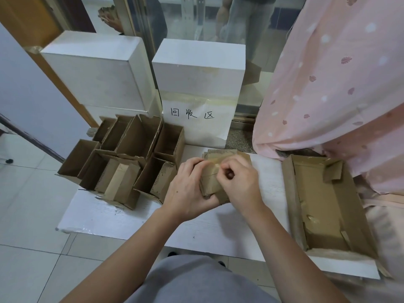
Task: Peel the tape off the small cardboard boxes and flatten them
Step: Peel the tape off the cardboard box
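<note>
Two hands met over one small box (211,184), which sat low on the white board (220,221) with its taped face up. The left hand (188,189) curled around the box's near-left side, thumb underneath the lower corner and fingers wrapped over the top edge, bracing it. The right hand (238,182) had its fingers bent tight, thumb and forefinger pinched together at the tape (215,164) that crossed the box just beyond the knuckles; whether a loose end was truly caught between them could not be told, since the fingertips hid it. The likeliest trouble was tearing: this tape looked thin and glossy, and a pull at a steep angle might have snapped it into a sliver, leaving most of it stuck and forcing a new start with a fingernail. A hard tug could also have stripped the brown paper skin off the cardboard, as the frayed flap (220,153) past the fingertips suggested had happened there. If the left grip slackened, the box might have lifted with the tape instead of releasing it. Left of the left hand stood a cluster of open boxes (122,158), close enough that a slipping elbow or jerked box could have toppled them. A large flat tray (328,206) lay well right of the right hand.
</note>
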Available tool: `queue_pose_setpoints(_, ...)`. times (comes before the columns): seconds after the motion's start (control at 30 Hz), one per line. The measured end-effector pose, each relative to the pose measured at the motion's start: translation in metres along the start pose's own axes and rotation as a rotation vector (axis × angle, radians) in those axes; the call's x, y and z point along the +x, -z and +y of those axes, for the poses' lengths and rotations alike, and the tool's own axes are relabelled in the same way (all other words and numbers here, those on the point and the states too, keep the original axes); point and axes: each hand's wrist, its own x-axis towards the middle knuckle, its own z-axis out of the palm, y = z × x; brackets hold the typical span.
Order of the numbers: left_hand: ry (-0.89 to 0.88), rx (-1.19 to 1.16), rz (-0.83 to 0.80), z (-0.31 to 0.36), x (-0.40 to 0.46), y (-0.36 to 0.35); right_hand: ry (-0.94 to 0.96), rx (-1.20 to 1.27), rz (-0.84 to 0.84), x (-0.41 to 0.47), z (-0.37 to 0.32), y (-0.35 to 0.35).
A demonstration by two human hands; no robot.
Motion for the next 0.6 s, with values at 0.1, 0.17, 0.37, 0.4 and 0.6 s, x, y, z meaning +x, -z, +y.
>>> queue_pose_setpoints(0.1,-0.004,-0.003,0.003,-0.003,-0.002,-0.001,0.004,0.07,-0.131,-0.008,-0.002,-0.003)
queue_pose_setpoints(0.17,0.01,-0.003,0.011,-0.004,-0.004,-0.002,-0.028,0.073,-0.167,-0.012,0.001,-0.004)
queue_pose_setpoints(0.37,0.013,0.028,0.015,-0.003,-0.009,-0.006,-0.184,-0.032,-0.042,-0.015,0.011,-0.005)
queue_pose_setpoints(0.4,0.01,0.031,0.016,-0.003,-0.01,-0.006,-0.164,-0.045,-0.04,-0.017,0.011,-0.007)
queue_pose_setpoints(0.6,0.035,-0.044,-0.087,-0.005,-0.013,-0.008,-0.103,-0.141,-0.06,-0.02,0.007,-0.011)
